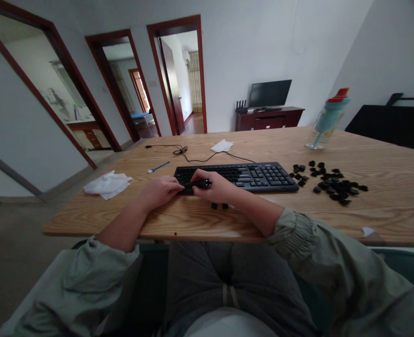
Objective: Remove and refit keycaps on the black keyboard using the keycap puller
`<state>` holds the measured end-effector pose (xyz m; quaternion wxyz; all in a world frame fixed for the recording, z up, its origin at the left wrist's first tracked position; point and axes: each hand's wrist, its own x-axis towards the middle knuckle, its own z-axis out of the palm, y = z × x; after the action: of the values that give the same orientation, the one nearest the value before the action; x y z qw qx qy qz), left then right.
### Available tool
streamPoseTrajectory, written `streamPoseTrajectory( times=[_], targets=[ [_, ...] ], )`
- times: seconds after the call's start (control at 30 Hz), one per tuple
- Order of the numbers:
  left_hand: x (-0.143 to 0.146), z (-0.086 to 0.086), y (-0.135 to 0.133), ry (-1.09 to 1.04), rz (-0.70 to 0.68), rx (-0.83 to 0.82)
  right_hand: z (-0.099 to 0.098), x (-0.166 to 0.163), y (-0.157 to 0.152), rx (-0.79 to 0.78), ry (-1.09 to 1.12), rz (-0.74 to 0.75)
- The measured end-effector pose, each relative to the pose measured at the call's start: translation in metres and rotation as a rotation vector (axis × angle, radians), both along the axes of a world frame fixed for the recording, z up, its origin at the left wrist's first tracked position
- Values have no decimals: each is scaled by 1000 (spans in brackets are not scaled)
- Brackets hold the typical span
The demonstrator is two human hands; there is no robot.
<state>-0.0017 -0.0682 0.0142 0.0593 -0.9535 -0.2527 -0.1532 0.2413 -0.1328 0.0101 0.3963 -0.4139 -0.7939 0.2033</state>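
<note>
A black keyboard [270, 178] lies on the wooden table, with many keycaps off at its right part or dark gaps too small to make out. My right hand [212, 185] is wrapped round a black-handled tool [203, 183] like a screwdriver, its thin end pointing left over the keyboard's front left part. Against the keyboard's left front corner, my left hand [163, 191] has its fingertips pressed together near the tool's tip; whatever lies between them is hidden. Two loose black keycaps [214, 206] rest just in front of the keyboard, below my right wrist.
A pile of black keycaps [338, 185] lies right of the keyboard. White tissues [107, 184] and a blue brush [159, 166] are at left. Behind are a folded tissue [222, 145] and the coiled cable [181, 150]. A bottle [328, 117] stands at the back right.
</note>
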Motion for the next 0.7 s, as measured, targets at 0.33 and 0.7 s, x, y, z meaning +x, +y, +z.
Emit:
streamPoseTrajectory(
  times=[0.33,0.7],
  targets=[
    [15,4,7,-260,107,-85,16,2,30,-92,109,112],
    [22,10,15,-314,252,-97,0,-16,62,-2,-3,-26]
  ],
)
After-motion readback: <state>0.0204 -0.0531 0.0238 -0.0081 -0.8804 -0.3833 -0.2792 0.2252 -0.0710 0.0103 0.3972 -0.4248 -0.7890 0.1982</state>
